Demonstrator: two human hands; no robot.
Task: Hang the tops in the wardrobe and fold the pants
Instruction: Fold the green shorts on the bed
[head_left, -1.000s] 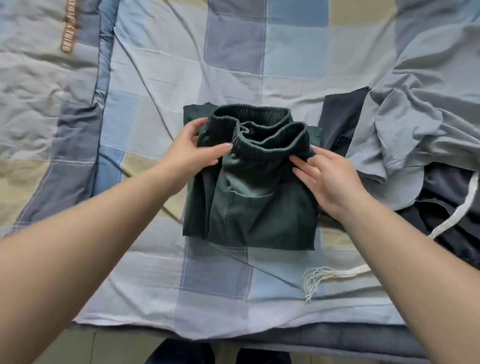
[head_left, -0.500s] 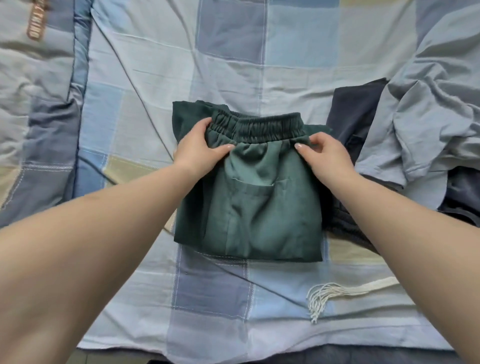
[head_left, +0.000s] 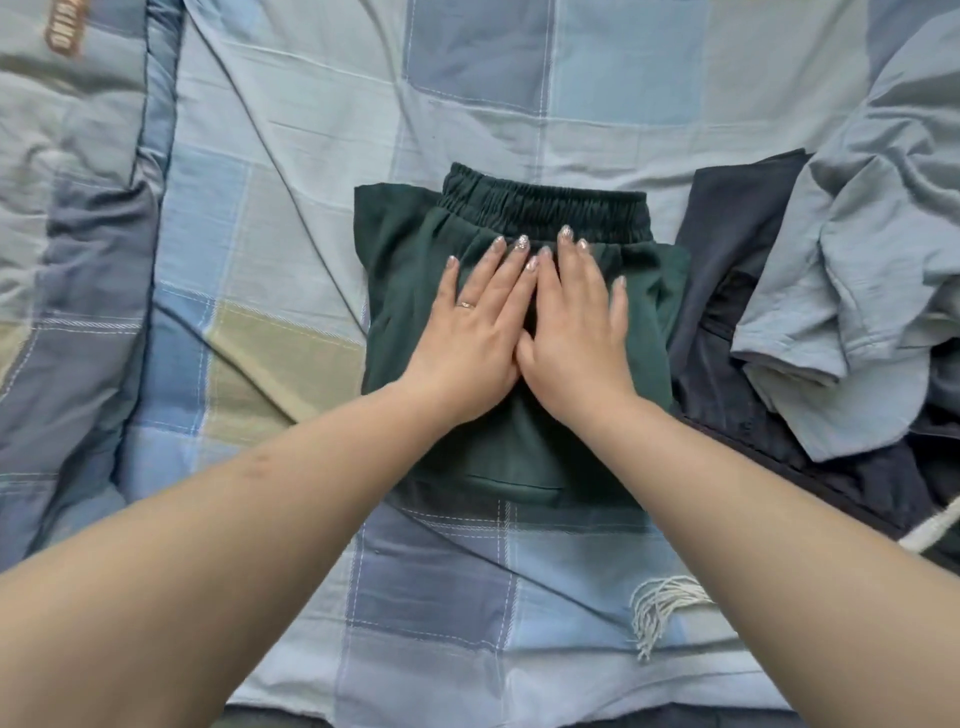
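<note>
Lying folded into a compact rectangle at the centre of the checked bedspread (head_left: 291, 322), the dark green pants (head_left: 405, 291) show their elastic waistband (head_left: 540, 208) along the far edge. The left hand (head_left: 467, 338) rests flat on the fabric, fingers straight and close together, a ring on one finger. The right hand (head_left: 576, 332) lies flat beside it, touching it along the thumb side, fingers extended. A dark navy garment (head_left: 727, 249) sits just right of the pants, apparently overlapped by a crumpled grey-blue top (head_left: 857, 260). A fringed white cord (head_left: 660, 603) lies near the right forearm.
</note>
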